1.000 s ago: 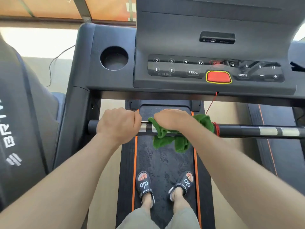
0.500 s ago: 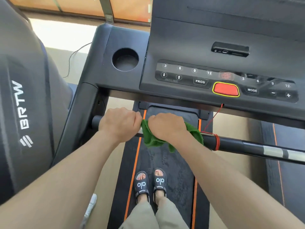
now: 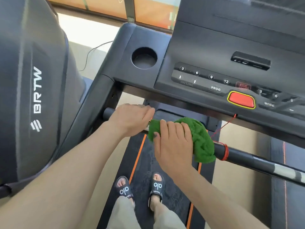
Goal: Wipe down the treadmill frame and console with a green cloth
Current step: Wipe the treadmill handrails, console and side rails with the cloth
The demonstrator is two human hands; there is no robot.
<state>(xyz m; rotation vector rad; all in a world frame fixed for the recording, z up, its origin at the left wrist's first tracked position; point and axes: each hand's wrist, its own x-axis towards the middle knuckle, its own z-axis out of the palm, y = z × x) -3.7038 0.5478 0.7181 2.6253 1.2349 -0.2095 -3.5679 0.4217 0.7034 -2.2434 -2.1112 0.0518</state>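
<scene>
green cloth (image 3: pixel 200 139) bunched on handlebar (image 3: pixel 247 158) under console (image 3: pixel 214 63) | right hand (image 3: pixel 173 142) presses it, fingers fairly straight | left hand (image 3: pixel 130 119) grips bar | buttons: INCLINE, PROG, MODE | neighbouring machine (image 3: pixel 33 80): BRTW | slides (image 3: pixel 156 187): olo

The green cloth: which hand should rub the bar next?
The right hand. It already lies on the green cloth, pressing it around the bar. The left hand only grips the bar's end.
</scene>
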